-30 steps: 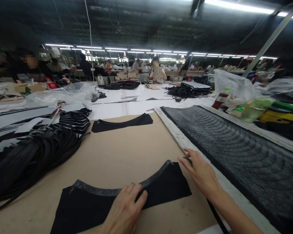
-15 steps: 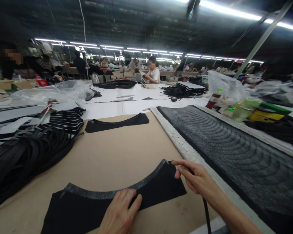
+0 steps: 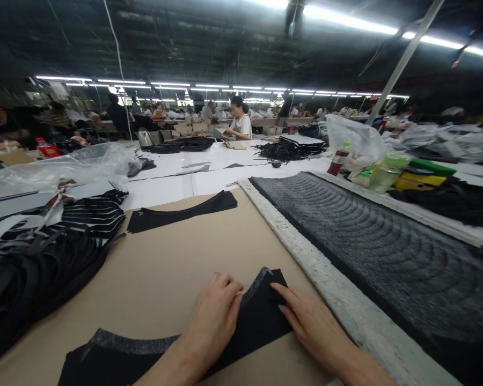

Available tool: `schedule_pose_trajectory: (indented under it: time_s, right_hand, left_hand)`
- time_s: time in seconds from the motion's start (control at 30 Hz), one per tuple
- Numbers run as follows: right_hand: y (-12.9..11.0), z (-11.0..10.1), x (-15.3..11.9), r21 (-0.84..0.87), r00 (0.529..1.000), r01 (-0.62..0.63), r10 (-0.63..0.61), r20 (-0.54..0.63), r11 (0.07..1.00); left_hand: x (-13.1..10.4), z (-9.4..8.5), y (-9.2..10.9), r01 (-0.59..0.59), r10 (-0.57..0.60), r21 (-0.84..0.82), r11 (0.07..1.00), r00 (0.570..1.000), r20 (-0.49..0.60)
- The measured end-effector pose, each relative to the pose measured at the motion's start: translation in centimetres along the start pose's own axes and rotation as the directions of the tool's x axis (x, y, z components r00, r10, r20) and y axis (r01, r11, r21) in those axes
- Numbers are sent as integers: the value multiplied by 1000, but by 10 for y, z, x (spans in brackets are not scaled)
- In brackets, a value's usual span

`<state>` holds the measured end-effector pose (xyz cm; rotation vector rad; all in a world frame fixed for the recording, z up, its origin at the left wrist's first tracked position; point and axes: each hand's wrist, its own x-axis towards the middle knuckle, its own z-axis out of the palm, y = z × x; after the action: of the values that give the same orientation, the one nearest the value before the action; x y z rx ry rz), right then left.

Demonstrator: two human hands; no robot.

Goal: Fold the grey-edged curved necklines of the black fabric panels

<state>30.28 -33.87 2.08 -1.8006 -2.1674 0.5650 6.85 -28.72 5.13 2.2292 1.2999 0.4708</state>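
Note:
A black panel (image 3: 261, 316) with a curved grey speckled band (image 3: 129, 343) along its upper edge lies on the tan board. My left hand (image 3: 215, 311) rests across the middle of this panel, fingers curled together at the curved edge. What its fingertips pinch, if anything, is hidden. On the panel's right end lies my right hand (image 3: 314, 324), index finger stretched over the black surface and thumb apart from it. Farther up the board, a small stack of black curved panels (image 3: 181, 212) sits apart from both hands.
Black strips (image 3: 40, 284) are heaped at the left. Right of the tan board (image 3: 177, 268), a pale-edged slab carries speckled, layered pieces (image 3: 358, 241). A bottle (image 3: 338, 159), plastic bags and a yellow-green box (image 3: 422, 174) stand beyond. A co-worker (image 3: 240, 120) is across the white table.
My left hand has moved right and up to the curved edge, its fingers now curled. My right hand has come down onto the panel's end; the dark strip hanging below it is no longer visible.

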Motion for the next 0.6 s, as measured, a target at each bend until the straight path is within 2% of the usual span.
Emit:
schedule_pose_trajectory:
  time_s: [0.13,0.23,0.37,0.6]
  right_hand:
    - [-2,-2,2,-56,999,-39,40,18,998]
    - [-4,-6,3,-75,998,-60,61,18,995]
    - [-8,-13,4,-69,996,-81,83,22,994]
    - [-11,-18,4,-98,991,-116,122,58,988]
  left_hand:
    - [64,19,17,147,-147,8,989,989,23]
    - [90,38,23,204,-203,-11,979,978,52]
    - [104,54,26,268,-265,-53,962,962,65]
    - [116,69,22,300,-294,-171,938,954,60]
